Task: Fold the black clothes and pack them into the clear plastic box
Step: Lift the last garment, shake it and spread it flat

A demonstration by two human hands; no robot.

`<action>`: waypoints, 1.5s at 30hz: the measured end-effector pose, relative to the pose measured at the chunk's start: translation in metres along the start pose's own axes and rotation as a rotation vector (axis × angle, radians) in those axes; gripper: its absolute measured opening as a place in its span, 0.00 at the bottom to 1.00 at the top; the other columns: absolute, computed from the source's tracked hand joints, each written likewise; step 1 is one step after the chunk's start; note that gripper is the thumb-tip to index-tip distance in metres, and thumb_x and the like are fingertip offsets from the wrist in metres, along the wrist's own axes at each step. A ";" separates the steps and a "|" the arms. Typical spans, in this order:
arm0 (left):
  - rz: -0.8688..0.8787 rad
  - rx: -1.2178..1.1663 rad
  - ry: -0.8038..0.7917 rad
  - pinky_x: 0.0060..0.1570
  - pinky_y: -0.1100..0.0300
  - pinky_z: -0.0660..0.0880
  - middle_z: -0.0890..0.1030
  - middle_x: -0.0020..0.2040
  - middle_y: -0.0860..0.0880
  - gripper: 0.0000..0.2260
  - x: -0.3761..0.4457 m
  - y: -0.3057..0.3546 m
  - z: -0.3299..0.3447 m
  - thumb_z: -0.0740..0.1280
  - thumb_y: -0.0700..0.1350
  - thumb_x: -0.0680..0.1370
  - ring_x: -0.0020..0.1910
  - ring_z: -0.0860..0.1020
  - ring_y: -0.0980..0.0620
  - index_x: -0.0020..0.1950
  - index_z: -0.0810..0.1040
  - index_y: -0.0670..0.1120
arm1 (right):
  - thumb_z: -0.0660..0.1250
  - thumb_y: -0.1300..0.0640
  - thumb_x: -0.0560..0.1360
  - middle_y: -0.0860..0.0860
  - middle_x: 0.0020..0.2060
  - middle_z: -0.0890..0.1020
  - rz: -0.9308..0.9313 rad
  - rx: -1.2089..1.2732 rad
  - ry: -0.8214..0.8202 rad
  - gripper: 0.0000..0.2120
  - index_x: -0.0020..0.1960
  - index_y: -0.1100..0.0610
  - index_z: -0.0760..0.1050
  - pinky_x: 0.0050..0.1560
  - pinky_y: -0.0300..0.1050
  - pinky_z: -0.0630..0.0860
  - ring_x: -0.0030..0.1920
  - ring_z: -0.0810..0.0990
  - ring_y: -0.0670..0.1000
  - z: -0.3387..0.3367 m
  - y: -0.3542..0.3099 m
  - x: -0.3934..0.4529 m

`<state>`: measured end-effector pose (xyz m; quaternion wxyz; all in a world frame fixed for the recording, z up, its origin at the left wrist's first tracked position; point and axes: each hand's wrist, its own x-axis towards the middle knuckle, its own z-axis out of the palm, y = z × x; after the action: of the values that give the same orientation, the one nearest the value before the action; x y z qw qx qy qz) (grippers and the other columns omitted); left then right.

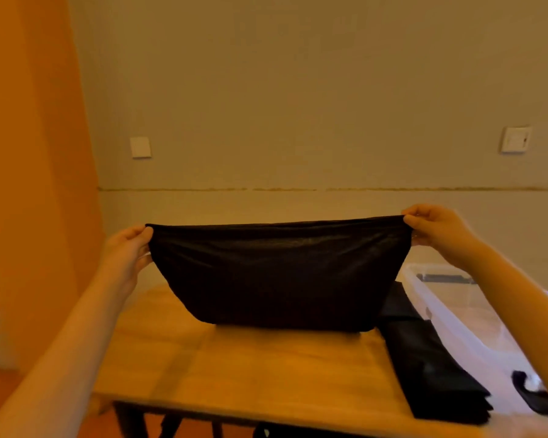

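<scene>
Head view looks down over a wooden table (234, 368) set against a pale wall. A black garment (276, 273) is stretched out in the air above the table, its top edge pulled into a nearly straight line between the two hands. The left hand (130, 248) pinches the garment's left top corner, thumb and fingers curled closed on the fabric. The right hand (434, 229) does the same at the right top corner, fingers bent and thumb pressed against them with the cloth caught between. The garment hangs down in a broad curved shape, narrower toward the bottom; its lower edge reaches the tabletop or sits just above it, and which of the two cannot be told from this angle.

To the right on the table lies a stack of folded black clothes (431, 368), running from behind the held garment toward the near table edge. Just beside that stack, further right, stands the clear plastic box (437, 298), its long wall next to the stack and partly hidden by the right forearm. A dark latch or handle (529, 390) shows at the box's near end.

On the wall behind are two white switch plates (140, 147), one left and one right. An orange surface (29, 153) fills the left side.
</scene>
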<state>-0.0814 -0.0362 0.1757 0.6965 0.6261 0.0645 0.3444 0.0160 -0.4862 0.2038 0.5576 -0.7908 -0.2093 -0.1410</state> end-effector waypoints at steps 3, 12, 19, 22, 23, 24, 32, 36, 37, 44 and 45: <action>-0.002 -0.020 0.002 0.39 0.61 0.72 0.77 0.41 0.50 0.08 -0.024 -0.005 -0.017 0.60 0.40 0.81 0.38 0.75 0.54 0.44 0.76 0.46 | 0.58 0.63 0.79 0.55 0.38 0.79 0.019 0.038 -0.002 0.10 0.43 0.58 0.76 0.35 0.35 0.78 0.34 0.81 0.45 0.004 0.003 -0.028; -0.078 -0.036 0.023 0.23 0.67 0.66 0.78 0.26 0.56 0.08 -0.072 -0.013 -0.044 0.61 0.41 0.80 0.23 0.74 0.60 0.42 0.76 0.46 | 0.75 0.30 0.48 0.57 0.37 0.80 0.040 0.110 -0.178 0.30 0.38 0.53 0.81 0.42 0.47 0.74 0.38 0.77 0.55 -0.004 0.006 -0.079; -0.199 0.071 -0.035 0.38 0.58 0.68 0.77 0.40 0.48 0.08 -0.060 -0.043 -0.035 0.61 0.41 0.80 0.40 0.76 0.51 0.43 0.77 0.45 | 0.60 0.63 0.77 0.58 0.38 0.81 0.185 -0.033 -0.228 0.08 0.45 0.63 0.77 0.39 0.41 0.79 0.37 0.81 0.51 0.012 0.035 -0.068; -0.267 0.118 -0.037 0.40 0.57 0.69 0.78 0.43 0.48 0.07 -0.047 -0.069 -0.031 0.61 0.41 0.80 0.43 0.76 0.50 0.45 0.78 0.44 | 0.60 0.63 0.78 0.58 0.37 0.81 0.257 -0.114 -0.241 0.09 0.47 0.66 0.77 0.35 0.38 0.78 0.36 0.81 0.51 0.022 0.057 -0.057; -0.284 0.126 -0.041 0.40 0.57 0.69 0.78 0.43 0.47 0.07 -0.041 -0.078 -0.028 0.61 0.41 0.80 0.44 0.76 0.50 0.45 0.78 0.44 | 0.60 0.63 0.78 0.58 0.37 0.81 0.279 -0.123 -0.230 0.09 0.47 0.66 0.77 0.34 0.38 0.78 0.35 0.81 0.50 0.026 0.065 -0.050; -0.300 0.134 -0.044 0.40 0.57 0.69 0.78 0.43 0.47 0.07 -0.035 -0.087 -0.025 0.61 0.41 0.80 0.44 0.76 0.50 0.46 0.78 0.43 | 0.60 0.63 0.78 0.57 0.36 0.81 0.303 -0.133 -0.221 0.09 0.47 0.66 0.77 0.34 0.37 0.78 0.34 0.81 0.49 0.029 0.075 -0.042; -0.371 0.225 -0.051 0.39 0.59 0.70 0.77 0.42 0.47 0.06 0.038 -0.147 0.010 0.61 0.41 0.80 0.43 0.75 0.52 0.45 0.77 0.43 | 0.61 0.62 0.78 0.60 0.40 0.80 0.469 -0.201 -0.191 0.08 0.43 0.61 0.77 0.43 0.46 0.79 0.41 0.80 0.55 0.062 0.146 0.037; -0.398 0.329 -0.011 0.40 0.58 0.70 0.77 0.44 0.46 0.07 0.084 -0.178 0.031 0.60 0.41 0.81 0.48 0.75 0.48 0.45 0.76 0.42 | 0.61 0.61 0.78 0.58 0.41 0.79 0.486 -0.358 -0.160 0.07 0.44 0.58 0.76 0.45 0.48 0.79 0.43 0.79 0.57 0.092 0.167 0.088; -0.413 0.405 0.000 0.43 0.56 0.71 0.78 0.47 0.44 0.06 0.094 -0.189 0.036 0.61 0.41 0.81 0.51 0.75 0.45 0.49 0.76 0.41 | 0.61 0.61 0.78 0.58 0.43 0.79 0.502 -0.427 -0.162 0.05 0.47 0.59 0.76 0.46 0.48 0.79 0.44 0.80 0.56 0.101 0.173 0.097; -0.184 1.112 -0.378 0.66 0.53 0.66 0.66 0.73 0.48 0.22 0.054 -0.231 0.070 0.62 0.48 0.79 0.71 0.65 0.48 0.72 0.64 0.47 | 0.58 0.57 0.80 0.53 0.64 0.74 0.372 -0.805 -0.414 0.20 0.71 0.56 0.63 0.57 0.40 0.72 0.60 0.76 0.50 0.185 0.183 0.071; -0.156 1.203 -0.453 0.69 0.53 0.62 0.63 0.74 0.50 0.24 0.042 -0.233 0.075 0.61 0.51 0.80 0.73 0.61 0.49 0.74 0.61 0.48 | 0.58 0.55 0.80 0.52 0.67 0.71 0.361 -0.755 -0.493 0.22 0.73 0.54 0.61 0.61 0.40 0.70 0.64 0.73 0.50 0.198 0.181 0.061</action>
<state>0.0821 -0.0698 -0.0084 0.2435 0.9577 0.1431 0.0556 0.1554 -0.3420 0.0155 0.1810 -0.9715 -0.1287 0.0833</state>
